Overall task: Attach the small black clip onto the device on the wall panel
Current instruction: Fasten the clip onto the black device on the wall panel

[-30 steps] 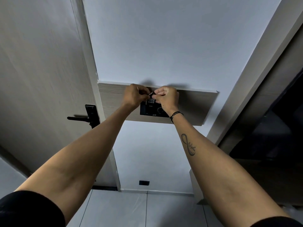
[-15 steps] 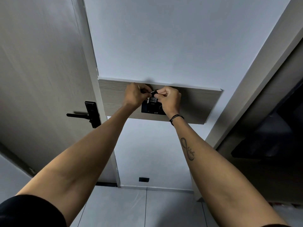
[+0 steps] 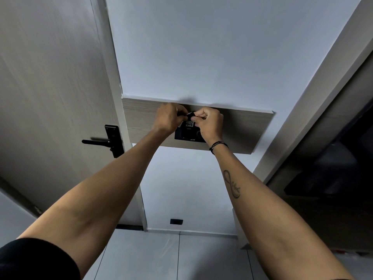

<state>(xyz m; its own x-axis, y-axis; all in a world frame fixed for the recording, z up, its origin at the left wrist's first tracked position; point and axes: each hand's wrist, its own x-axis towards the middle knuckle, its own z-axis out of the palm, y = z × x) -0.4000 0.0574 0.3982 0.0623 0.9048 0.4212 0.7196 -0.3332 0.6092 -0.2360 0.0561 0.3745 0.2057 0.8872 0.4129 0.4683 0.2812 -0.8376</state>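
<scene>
Up near the wall panel's (image 3: 248, 126) top edge, both hands meet at the device (image 3: 188, 135). The left hand (image 3: 168, 120) and right hand (image 3: 210, 123) are curled tight, fingertips pinching the small black clip (image 3: 189, 115) between them, just above the device's white label (image 3: 189, 124).

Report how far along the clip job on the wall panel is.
Done: both hands are up at the black device on the wooden wall panel. In hand: the left hand and right hand pinch the small black clip together at the device's top edge. Left: seating it; whether it has caught cannot be told, since fingers hide the joint, and both hands must let go.
</scene>
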